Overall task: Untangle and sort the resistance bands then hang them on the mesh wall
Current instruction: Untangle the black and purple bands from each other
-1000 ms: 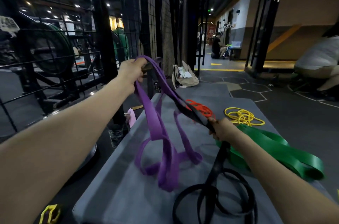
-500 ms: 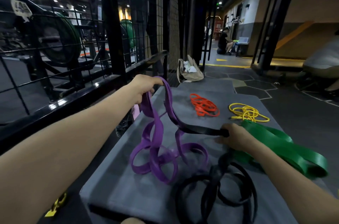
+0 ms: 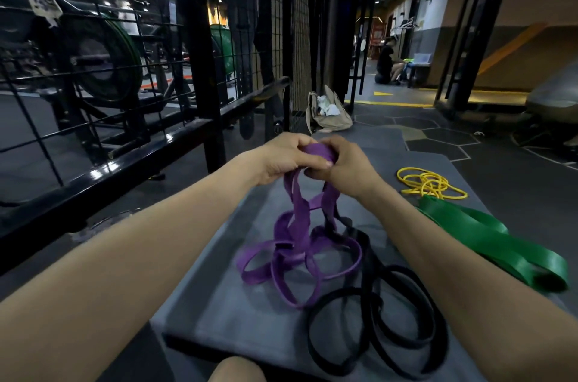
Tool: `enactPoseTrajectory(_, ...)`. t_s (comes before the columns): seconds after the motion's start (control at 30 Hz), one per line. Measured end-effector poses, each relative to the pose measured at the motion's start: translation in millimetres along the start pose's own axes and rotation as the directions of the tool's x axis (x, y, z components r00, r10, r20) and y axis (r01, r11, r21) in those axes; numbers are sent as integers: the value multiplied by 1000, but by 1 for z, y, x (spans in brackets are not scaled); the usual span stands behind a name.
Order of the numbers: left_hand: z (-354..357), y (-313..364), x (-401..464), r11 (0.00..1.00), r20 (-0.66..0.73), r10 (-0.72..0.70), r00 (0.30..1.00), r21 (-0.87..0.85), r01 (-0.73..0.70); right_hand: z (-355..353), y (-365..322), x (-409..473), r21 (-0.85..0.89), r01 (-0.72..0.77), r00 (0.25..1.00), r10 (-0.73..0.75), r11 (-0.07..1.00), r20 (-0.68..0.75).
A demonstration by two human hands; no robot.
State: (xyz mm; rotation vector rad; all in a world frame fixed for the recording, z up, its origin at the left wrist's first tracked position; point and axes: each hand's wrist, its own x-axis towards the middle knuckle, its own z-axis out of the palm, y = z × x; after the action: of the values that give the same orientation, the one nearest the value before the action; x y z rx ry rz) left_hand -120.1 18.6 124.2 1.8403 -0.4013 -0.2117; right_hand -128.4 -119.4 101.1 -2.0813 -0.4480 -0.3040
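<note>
Purple band (image 3: 297,238) lifted at its top fold over the grey surface (image 3: 225,313), lower loops heaped there and knotted with the black band (image 3: 384,319), likely raised to let the tangle hang open. Left hand (image 3: 281,159) and right hand (image 3: 347,166) side by side, fingers (image 3: 305,141) curled round the fold. Green band (image 3: 500,244), yellow band (image 3: 428,184) well apart at right, mesh wall (image 3: 294,22) beyond.

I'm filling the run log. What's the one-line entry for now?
stage: untangling | left hand + right hand: both grip purple band | black band: on mat, under purple loops | hung: none seen
</note>
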Motion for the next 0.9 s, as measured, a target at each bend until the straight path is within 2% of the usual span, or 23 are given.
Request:
enactPoseTrajectory(0.1,5,-30,-7,997,37,-12,999,-81,15,3,19,-6,-94,-43,999,44,995,13)
enactPoseTrajectory(0.17,5,-58,-6,988,-106,-64,992,-149,48,4,37,-12,-132,-105,994,104,986,-16)
enactPoseTrajectory(0.2,2,-71,-5,992,-201,-92,975,-102,73,4,45,-15,-165,-129,991,125,978,-40)
enactPoseTrajectory(0.23,-2,-85,-4,994,-258,-97,961,22,106,3,52,-18,-194,-148,988,139,970,-61)
enactPoseTrajectory(0.27,-4,-98,-6,969,-252,-85,964,206,140,2,58,-21,-206,-162,986,149,965,-79)
enactPoseTrajectory(0.33,-5,-124,-11,838,-148,-93,985,523,158,0,68,-25,-208,-179,982,161,962,-98)
enactPoseTrajectory(0.47,8,-156,-24,627,-38,-194,980,764,154,1,75,-32,-178,-178,980,158,968,-117)
enactPoseTrajectory(0.53,10,-165,-27,575,-41,-201,979,804,152,0,75,-36,-149,-185,980,171,971,-97)
enactPoseTrajectory(0.57,11,-168,-27,580,-58,-204,977,797,168,-2,75,-38,-138,-192,980,183,972,-75)
enactPoseTrajectory(0.67,16,-172,-27,658,-116,-253,960,707,259,-7,77,-47,-116,-220,976,217,969,-33)
enactPoseTrajectory(0.7,19,-172,-26,631,-111,-259,960,733,255,-9,78,-50,-109,-218,976,217,970,-26)
enactPoseTrajectory(0.8,30,-168,-27,445,-78,-159,984,884,142,-12,80,-54,-97,-199,980,201,975,13)
enactPoseTrajectory(0.83,31,-164,-26,460,-88,-105,991,879,127,-12,79,-55,-100,-191,981,194,977,26)
enactPoseTrajectory(0.9,28,-151,-22,600,-170,36,985,792,115,-12,78,-56,-136,-180,982,186,974,37)
